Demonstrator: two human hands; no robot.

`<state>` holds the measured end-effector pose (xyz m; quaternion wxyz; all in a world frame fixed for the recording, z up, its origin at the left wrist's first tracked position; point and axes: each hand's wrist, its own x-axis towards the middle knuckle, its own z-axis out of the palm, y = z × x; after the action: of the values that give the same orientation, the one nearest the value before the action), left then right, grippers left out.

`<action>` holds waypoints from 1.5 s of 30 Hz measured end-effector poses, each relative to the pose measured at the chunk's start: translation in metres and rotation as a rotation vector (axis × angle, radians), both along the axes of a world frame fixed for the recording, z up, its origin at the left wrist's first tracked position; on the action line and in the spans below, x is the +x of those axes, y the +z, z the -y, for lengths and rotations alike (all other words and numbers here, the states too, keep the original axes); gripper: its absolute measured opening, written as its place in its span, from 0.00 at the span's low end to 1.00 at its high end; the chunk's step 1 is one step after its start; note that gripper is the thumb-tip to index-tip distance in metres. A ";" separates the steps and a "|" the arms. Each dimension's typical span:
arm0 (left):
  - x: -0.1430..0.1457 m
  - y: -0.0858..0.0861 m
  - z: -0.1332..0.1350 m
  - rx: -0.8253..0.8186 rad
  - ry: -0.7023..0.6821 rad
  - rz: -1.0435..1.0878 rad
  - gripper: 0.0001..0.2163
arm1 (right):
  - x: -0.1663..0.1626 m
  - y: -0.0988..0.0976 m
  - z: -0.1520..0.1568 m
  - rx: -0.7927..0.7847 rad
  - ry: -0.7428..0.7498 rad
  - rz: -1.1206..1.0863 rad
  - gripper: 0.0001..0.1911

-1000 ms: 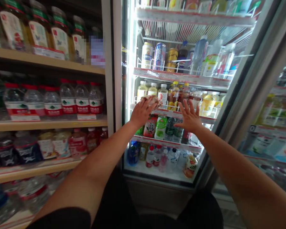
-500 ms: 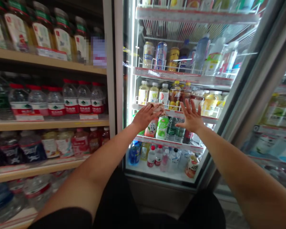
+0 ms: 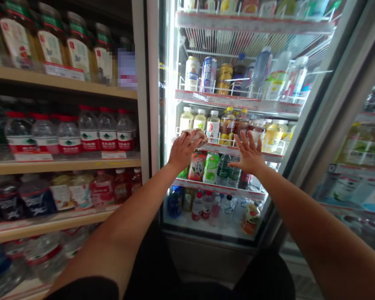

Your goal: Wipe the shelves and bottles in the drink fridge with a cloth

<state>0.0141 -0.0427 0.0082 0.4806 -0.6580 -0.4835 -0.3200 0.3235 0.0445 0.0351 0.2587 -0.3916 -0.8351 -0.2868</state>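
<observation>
In the head view, my left hand [image 3: 181, 151] holds a crumpled, pale pinkish-brown cloth [image 3: 200, 136] against the glass door of a lit drinks fridge. The cloth sticks out past my fingertips, in front of the middle shelf. My right hand [image 3: 250, 155] is spread wide with nothing in it, at the same height further right. It appears to rest flat on the glass, though the contact itself cannot be made out. Behind the door stand yellow-capped tea bottles [image 3: 228, 125], a green-and-white bottle [image 3: 211, 166] and a red-labelled carton [image 3: 196, 166].
Wooden shelves [image 3: 62, 166] with rows of bottled water [image 3: 89, 129] and juices stand close on the left. A metal door frame [image 3: 318, 108] slants along the right, beside another fridge door. My dark-clad knees are below, near the fridge base [image 3: 206, 256].
My left hand has slid left with the cloth across the glass, uncovering the red-labelled carton more. My right hand stays spread in nearly the same spot. The view has shifted slightly.
</observation>
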 end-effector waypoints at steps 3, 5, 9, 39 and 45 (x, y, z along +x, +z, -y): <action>-0.001 -0.011 0.001 -0.004 0.003 0.016 0.24 | 0.000 0.000 0.001 -0.008 -0.021 -0.002 0.66; -0.001 -0.020 0.003 -0.063 -0.027 -0.047 0.25 | 0.000 0.000 0.002 -0.009 -0.028 -0.002 0.66; -0.004 -0.027 0.003 -0.057 -0.044 -0.096 0.26 | 0.000 0.000 0.002 -0.006 -0.015 -0.005 0.66; 0.016 -0.025 0.003 -0.086 -0.026 0.010 0.25 | -0.001 0.001 0.004 -0.017 -0.011 -0.021 0.65; 0.016 -0.017 0.002 -0.082 -0.040 -0.018 0.24 | -0.001 -0.001 0.002 -0.010 -0.013 -0.014 0.66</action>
<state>0.0301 -0.0450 -0.0085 0.4509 -0.6898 -0.4785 -0.3034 0.3228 0.0422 0.0341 0.2605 -0.4003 -0.8322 -0.2816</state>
